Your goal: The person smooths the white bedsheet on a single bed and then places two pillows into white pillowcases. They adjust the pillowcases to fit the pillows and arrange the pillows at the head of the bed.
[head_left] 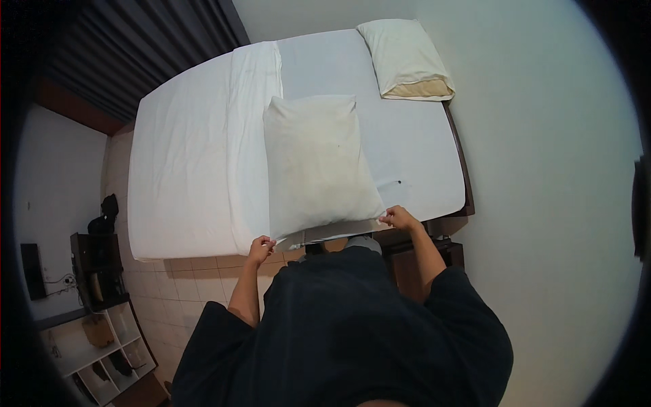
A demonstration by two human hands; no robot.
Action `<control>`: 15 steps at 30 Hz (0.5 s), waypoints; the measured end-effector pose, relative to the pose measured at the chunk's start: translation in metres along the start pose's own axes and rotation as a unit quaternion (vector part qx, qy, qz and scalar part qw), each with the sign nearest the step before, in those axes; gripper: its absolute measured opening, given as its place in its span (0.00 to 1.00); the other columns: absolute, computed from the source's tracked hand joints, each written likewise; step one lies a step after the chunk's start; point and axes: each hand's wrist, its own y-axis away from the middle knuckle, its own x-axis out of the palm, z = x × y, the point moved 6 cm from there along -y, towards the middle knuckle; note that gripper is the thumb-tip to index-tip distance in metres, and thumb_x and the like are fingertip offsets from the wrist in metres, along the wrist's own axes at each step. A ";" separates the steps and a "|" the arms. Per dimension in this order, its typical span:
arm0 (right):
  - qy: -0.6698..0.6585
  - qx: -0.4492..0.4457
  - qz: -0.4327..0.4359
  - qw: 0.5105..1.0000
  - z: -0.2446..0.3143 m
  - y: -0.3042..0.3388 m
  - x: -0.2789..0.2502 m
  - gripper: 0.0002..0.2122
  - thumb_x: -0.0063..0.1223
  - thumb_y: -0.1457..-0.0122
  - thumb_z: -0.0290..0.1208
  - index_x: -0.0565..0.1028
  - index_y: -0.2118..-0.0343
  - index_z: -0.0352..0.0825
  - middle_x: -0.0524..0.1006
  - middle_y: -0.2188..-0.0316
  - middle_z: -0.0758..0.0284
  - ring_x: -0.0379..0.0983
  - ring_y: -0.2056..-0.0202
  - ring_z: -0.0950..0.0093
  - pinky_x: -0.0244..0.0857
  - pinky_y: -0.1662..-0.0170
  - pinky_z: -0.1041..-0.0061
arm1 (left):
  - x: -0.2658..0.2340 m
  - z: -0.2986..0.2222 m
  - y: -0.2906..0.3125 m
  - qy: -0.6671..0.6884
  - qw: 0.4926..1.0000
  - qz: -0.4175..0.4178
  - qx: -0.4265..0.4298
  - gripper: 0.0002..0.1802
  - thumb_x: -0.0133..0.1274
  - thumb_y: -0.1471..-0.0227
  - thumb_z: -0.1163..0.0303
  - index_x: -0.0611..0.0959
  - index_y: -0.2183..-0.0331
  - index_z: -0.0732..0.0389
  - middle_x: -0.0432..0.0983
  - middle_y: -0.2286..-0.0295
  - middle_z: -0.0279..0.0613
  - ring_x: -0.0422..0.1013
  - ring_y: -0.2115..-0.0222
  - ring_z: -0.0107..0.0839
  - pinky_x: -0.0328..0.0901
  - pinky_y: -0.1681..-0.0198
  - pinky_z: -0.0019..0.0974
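Pillow off-white, yellowish toward middle, 4-cornered, plump, lightly creased.

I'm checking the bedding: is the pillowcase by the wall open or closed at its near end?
Open: the yellowish inner pillow shows at the near end of the white pillowcase.

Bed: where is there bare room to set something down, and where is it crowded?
The bed has bare sheet between the near pillow, the far pillow and the right edge, bar one small dark spot. The white cover is open left of the near pillow. Crowded: the near edge, where left hand and right hand grip pillow corners.
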 end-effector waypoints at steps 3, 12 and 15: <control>0.011 -0.005 0.009 1.000 0.005 -0.002 0.004 0.19 0.70 0.36 0.47 0.86 0.66 0.31 0.85 0.74 0.63 0.81 0.70 0.70 0.76 0.61 0.65 | -0.054 0.005 -0.023 -0.114 0.991 0.050 0.044 0.15 0.70 0.39 0.61 0.86 0.63 0.64 0.84 0.72 0.36 0.78 0.72 0.26 0.72 0.67 0.32; -0.227 0.058 -0.338 0.911 0.052 -0.062 0.003 0.42 0.64 0.34 0.62 0.71 0.34 0.25 0.79 0.43 0.50 0.77 0.42 0.62 0.72 0.41 0.64 | -0.068 -0.124 -0.081 -0.055 0.981 -0.126 0.135 0.37 0.63 0.38 0.36 0.83 0.52 0.64 0.82 0.59 0.45 0.76 0.58 0.32 0.72 0.51 0.38; -0.162 0.106 -0.288 0.938 0.072 -0.089 0.022 0.46 0.57 0.33 0.66 0.70 0.34 0.19 0.76 0.38 0.39 0.74 0.37 0.50 0.66 0.34 0.59 | 0.000 -0.149 -0.105 -0.019 0.993 -0.117 0.001 0.42 0.58 0.36 0.33 0.80 0.45 0.67 0.83 0.54 0.51 0.78 0.53 0.38 0.72 0.47 0.40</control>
